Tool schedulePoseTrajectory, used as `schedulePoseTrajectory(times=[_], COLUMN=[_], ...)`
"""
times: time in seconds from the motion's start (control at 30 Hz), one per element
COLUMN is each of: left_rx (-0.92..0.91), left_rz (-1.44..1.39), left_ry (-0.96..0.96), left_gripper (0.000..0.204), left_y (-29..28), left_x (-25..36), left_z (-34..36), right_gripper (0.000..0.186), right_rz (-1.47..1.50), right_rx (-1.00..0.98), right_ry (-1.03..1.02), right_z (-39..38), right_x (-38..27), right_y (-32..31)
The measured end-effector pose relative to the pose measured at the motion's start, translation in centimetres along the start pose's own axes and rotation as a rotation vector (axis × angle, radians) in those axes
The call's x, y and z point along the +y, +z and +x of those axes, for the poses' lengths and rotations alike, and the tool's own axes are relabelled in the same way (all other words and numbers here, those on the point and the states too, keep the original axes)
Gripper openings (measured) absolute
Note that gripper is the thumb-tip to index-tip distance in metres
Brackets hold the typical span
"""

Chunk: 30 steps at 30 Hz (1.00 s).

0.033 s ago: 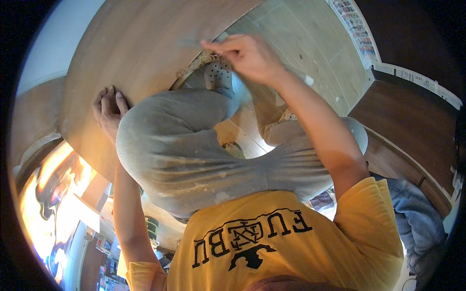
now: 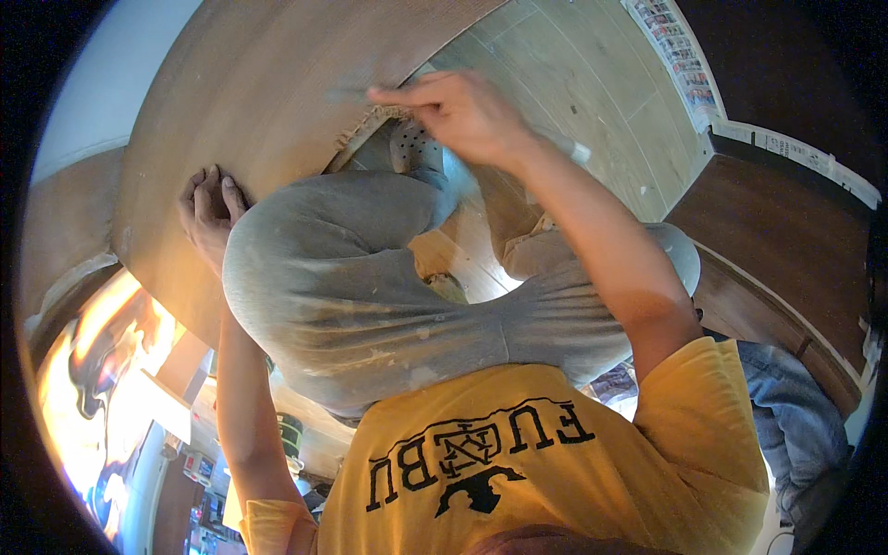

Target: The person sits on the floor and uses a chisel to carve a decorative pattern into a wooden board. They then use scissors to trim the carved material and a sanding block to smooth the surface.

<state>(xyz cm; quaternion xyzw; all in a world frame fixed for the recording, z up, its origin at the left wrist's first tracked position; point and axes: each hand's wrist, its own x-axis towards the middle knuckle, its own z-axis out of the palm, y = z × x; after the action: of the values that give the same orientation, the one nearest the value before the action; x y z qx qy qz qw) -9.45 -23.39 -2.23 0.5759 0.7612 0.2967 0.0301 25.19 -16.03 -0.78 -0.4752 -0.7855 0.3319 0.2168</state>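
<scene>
"Where do we have our left hand (image 2: 213, 205)?"

"We rest it on the brown panel (image 2: 240, 102), inside its left edge and just beside our grey trouser knee (image 2: 277, 236). Its fingers bend loosely, half closed; we cannot tell whether they grip anything."

"And our right hand (image 2: 462, 116)?"

"We have that one at the panel's right edge, close to the ragged tan fringe (image 2: 363, 131) there. The index finger reaches across the panel, the others curl in narrowly. A pale blurred streak (image 2: 346, 94) shows off the fingertip, against the panel; we cannot tell whether we are holding a tool."

"What do we see around that edge?"

"A perforated shoe (image 2: 416, 150), just below the right hand. Beyond the edge we see the pale floor (image 2: 564, 65), with a small white object (image 2: 581, 152) near our right forearm (image 2: 601, 203). A newsprint strip (image 2: 675, 55) follows the floor's right edge, beside a dark surface (image 2: 786, 65)."
</scene>
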Motion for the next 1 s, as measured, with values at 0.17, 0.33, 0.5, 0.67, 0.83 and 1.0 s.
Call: schedulePoseTrajectory(times=[0.17, 0.33, 0.5, 0.67, 0.83, 1.0], left_rx=[0.013, 0.027, -0.003, 0.012, 0.024, 0.002], left_rz=[0.022, 0.087, 0.094, -0.004, 0.009, 0.043], left_ry=[0.023, 0.060, 0.044, -0.017, 0.014, 0.047], left_gripper=[0.029, 0.029, 0.029, 0.029, 0.030, 0.031], left_y=[0.2, 0.2, 0.3, 0.2, 0.5, 0.2], left_x=[-0.3, -1.0, -0.3, -0.5, -0.8, -0.6], left_z=[0.4, 0.5, 0.5, 0.3, 0.3, 0.6], right_gripper=[0.041, 0.038, 0.035, 0.036, 0.041, 0.023], right_rz=[0.141, 0.026, 0.087, 0.104, 0.030, -0.031], right_rx=[0.023, -0.028, -0.022, -0.025, 0.059, -0.071], right_ry=[-0.033, 0.201, 0.021, 0.057, 0.192, 0.101], right_z=[0.5, 0.3, 0.6, 0.5, -0.8, -0.1], right_x=[1.9, 1.8, 1.6, 0.6, 3.0, -0.4], right_y=[0.3, -3.7, 0.5, -0.1, -3.4, 1.2])
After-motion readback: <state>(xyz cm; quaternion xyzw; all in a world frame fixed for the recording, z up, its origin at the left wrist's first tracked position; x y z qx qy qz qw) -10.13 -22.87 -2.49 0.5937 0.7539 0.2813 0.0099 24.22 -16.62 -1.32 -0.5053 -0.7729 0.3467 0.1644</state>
